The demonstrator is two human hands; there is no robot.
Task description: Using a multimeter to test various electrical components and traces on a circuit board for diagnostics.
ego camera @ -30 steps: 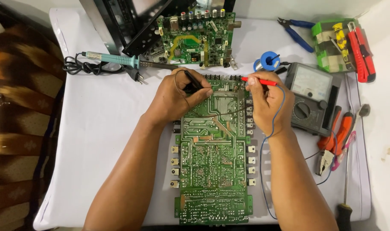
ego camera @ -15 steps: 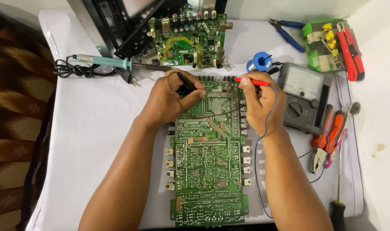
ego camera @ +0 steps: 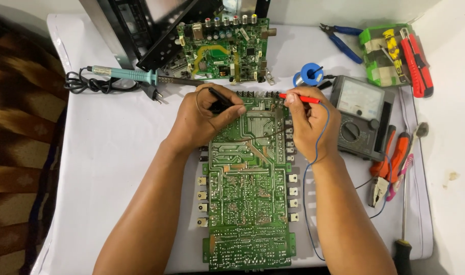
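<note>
On the tabletop (ego camera: 115, 153), head cam: our left hand (ego camera: 204, 122) fingers pinch the black probe (ego camera: 222, 99), right hand (ego camera: 309, 125) fingers pinch the red probe (ego camera: 298, 98); both tips sit on the long green circuit board (ego camera: 247, 203) at its far end. Meter (ego camera: 360, 117) just beside, rt. We judge testing is mid-way, with the lower board not yet probed.

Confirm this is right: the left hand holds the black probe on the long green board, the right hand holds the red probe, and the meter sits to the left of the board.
Not quite. In the head view the meter sits to the right of the long green board, not the left. The rest holds: the left hand holds the black probe, the right hand the red probe.
</note>
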